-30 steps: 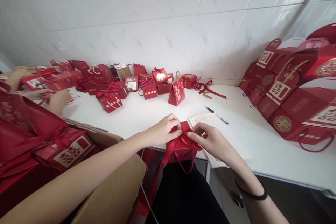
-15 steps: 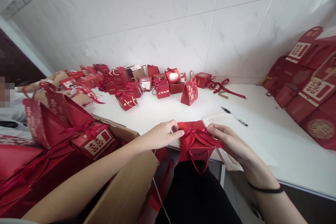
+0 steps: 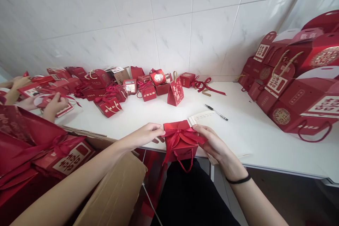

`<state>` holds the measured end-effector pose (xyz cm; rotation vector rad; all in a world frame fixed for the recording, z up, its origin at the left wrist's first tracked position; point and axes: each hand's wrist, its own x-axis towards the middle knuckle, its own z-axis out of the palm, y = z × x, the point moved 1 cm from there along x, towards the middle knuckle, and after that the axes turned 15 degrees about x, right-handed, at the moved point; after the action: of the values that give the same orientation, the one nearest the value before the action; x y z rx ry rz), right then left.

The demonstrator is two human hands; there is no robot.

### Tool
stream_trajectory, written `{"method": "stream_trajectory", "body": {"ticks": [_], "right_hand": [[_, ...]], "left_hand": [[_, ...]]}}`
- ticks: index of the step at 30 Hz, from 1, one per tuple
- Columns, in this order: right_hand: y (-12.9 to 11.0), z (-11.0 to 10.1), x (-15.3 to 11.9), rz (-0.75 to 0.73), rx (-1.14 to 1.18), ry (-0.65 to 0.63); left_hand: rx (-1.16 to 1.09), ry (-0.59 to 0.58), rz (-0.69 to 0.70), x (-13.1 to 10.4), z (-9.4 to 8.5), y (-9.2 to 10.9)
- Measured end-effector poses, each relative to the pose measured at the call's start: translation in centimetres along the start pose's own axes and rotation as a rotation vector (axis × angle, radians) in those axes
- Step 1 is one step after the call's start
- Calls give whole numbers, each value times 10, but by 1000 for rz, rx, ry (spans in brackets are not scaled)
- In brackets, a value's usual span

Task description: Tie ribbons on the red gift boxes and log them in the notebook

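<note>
A red gift box (image 3: 182,152) with a twisted cord handle sits at the table's front edge, over my lap. Across its top is a red ribbon (image 3: 178,135) tied in a bow. My left hand (image 3: 152,133) pinches the bow's left loop between thumb and fingers. On the other side, my right hand (image 3: 210,140) is closed on the right loop, its fingertips against the ribbon. A notebook (image 3: 202,117) with handwriting lies partly under the box. A black and clear pen (image 3: 216,112) rests beyond it.
Several small red gift boxes (image 3: 148,93) line the wall. A stack of larger red boxes (image 3: 293,95) stands at right. An open cardboard carton (image 3: 113,190) full of red boxes is at left. Another person's hand (image 3: 56,106) works at far left.
My view has swung to the right, showing more of the right-hand stack. Both hands stay at the bow, its loops drawn slightly outward.
</note>
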<state>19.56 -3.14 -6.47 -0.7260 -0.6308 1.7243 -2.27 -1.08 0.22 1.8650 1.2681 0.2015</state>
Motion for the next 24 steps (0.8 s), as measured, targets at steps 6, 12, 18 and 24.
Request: {"method": "stream_trajectory", "body": {"ticks": [6, 12, 18, 24], "right_hand": [[0, 2, 0, -36, 10, 20], [5, 2, 0, -50, 2, -48], [9, 3, -2, -61, -14, -103], [12, 6, -2, -63, -33, -103]], "left_hand": [[-89, 35, 173, 1, 1, -4], [429, 396, 251, 0, 6, 0], [634, 592, 281, -3, 5, 8], [915, 568, -11, -3, 7, 9]]}}
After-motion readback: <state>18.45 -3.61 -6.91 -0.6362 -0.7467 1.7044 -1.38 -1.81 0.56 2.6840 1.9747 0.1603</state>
